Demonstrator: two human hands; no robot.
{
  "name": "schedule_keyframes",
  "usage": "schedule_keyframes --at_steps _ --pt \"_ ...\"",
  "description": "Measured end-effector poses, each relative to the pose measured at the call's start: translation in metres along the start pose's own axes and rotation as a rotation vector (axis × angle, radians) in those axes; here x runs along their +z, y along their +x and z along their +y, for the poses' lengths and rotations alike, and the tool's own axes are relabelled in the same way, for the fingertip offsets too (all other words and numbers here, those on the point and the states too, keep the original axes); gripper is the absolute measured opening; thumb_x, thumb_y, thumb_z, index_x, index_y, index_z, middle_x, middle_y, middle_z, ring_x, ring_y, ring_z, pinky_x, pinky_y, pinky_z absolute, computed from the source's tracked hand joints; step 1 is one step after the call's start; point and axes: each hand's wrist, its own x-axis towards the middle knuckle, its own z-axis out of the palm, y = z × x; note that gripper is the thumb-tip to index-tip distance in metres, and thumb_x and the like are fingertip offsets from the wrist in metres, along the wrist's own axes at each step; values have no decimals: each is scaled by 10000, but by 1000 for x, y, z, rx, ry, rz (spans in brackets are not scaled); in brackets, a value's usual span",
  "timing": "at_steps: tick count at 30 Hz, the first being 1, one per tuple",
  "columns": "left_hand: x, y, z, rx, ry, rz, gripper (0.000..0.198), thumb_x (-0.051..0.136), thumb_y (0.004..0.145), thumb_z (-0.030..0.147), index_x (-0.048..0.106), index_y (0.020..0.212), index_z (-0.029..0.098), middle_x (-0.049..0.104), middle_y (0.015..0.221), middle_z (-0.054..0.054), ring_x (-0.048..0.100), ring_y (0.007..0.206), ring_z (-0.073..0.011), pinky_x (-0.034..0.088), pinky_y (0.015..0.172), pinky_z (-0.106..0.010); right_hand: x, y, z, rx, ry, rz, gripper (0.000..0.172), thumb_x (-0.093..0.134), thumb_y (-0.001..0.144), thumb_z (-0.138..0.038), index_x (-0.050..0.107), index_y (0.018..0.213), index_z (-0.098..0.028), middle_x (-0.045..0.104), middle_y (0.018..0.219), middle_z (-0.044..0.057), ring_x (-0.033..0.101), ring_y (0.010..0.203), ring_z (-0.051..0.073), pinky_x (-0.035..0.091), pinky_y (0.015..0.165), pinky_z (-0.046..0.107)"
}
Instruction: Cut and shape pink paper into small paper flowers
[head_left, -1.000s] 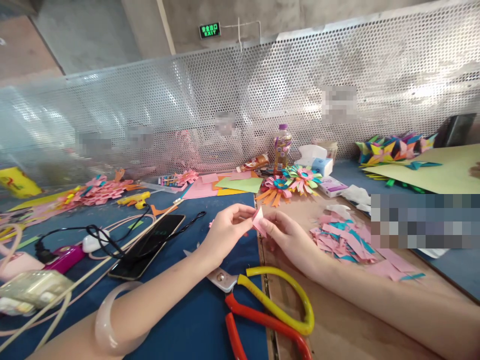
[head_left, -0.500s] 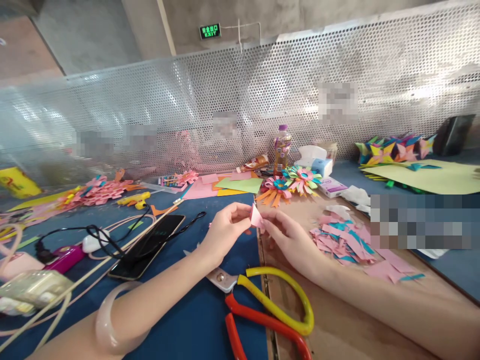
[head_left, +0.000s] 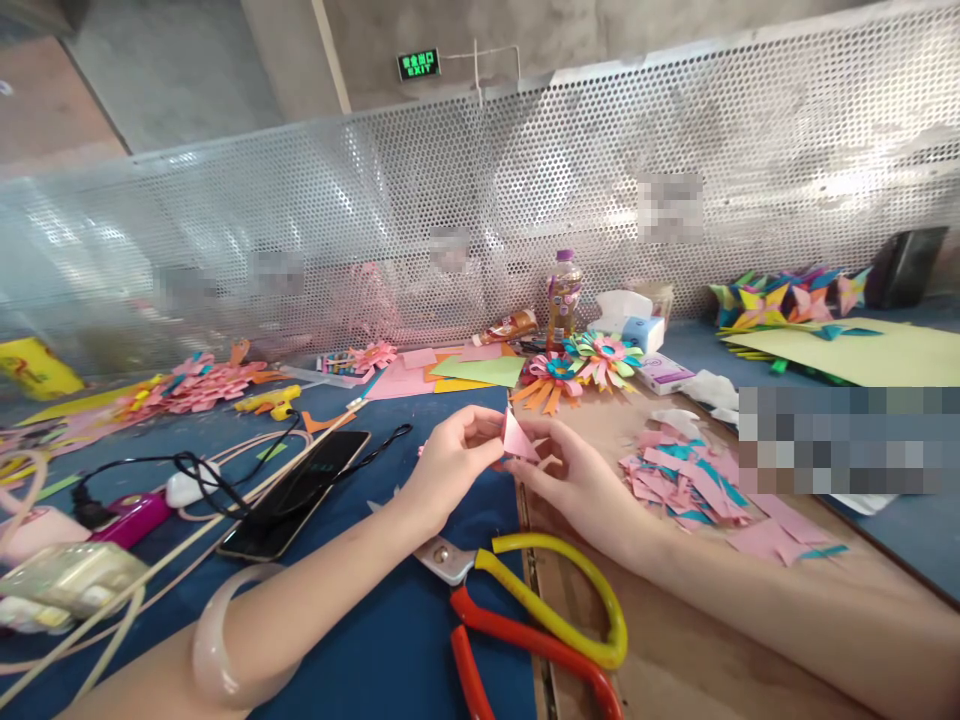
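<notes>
A small folded piece of pink paper (head_left: 517,440) is held up between my two hands, a pointed triangle facing me. The fingertips and thumb of my left hand (head_left: 461,455) pinch its left edge. My right hand (head_left: 574,465) grips the right side, thumb below and fingers behind, partly hidden by the paper. Beneath my hands lies a large pair of scissors (head_left: 450,560) with one yellow and one red handle, its blades partly covered by my left forearm. To the right of my right hand is a heap of pink and blue paper scraps (head_left: 686,475).
Left of my arm lie a black phone (head_left: 300,490), tangled cables and a yellow glue gun (head_left: 270,402). Behind my hands are coloured sheets (head_left: 480,370), paper flowers (head_left: 604,360), a drink bottle (head_left: 562,300) and a tissue pack (head_left: 645,333). A perforated metal screen (head_left: 345,220) stands behind.
The pink paper has turned slightly, so more of its triangular face shows. My right fingers have shifted on it, the thumb lower and farther left. My left hand is nearly still.
</notes>
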Motion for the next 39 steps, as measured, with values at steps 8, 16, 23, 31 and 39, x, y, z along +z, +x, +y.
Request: schedule_keyframes --at_steps 8,16,23,31,39 --pt "1 1 -3 -37 -28 -31 209 554 721 171 582 926 147 645 930 -73 593 848 -175 475 720 -287 0 0 2 -2 10 31 343 598 760 -375 522 1049 -206 617 928 34 556 782 148 455 660 272" --pt "-2 2 -5 -52 -48 -56 222 543 739 176 591 956 163 638 935 -64 585 859 -173 477 705 -276 -2 1 -4 88 115 57 236 468 837 -401 559 892 -191 568 775 -4 517 626 110 451 547 227" --pt "-2 2 -8 -73 -63 -77 188 570 757 275 603 910 172 610 871 -36 563 815 -153 471 690 -269 -4 3 3 83 145 63 215 509 810 -375 558 785 -168 562 708 0 515 619 119 440 542 231" --pt "0 4 -5 -141 -205 -45 81 601 715 199 599 774 143 567 775 -3 523 704 -96 436 630 -215 -3 4 2 5 210 193 138 562 766 -293 474 815 -199 544 729 -26 532 631 109 460 573 237" --pt "-3 5 -6 -197 -349 -57 76 599 724 160 602 799 145 603 854 -22 552 787 -107 446 666 -209 -6 2 2 -14 -6 69 282 469 772 -167 595 1022 -206 643 895 18 586 742 135 461 727 291"
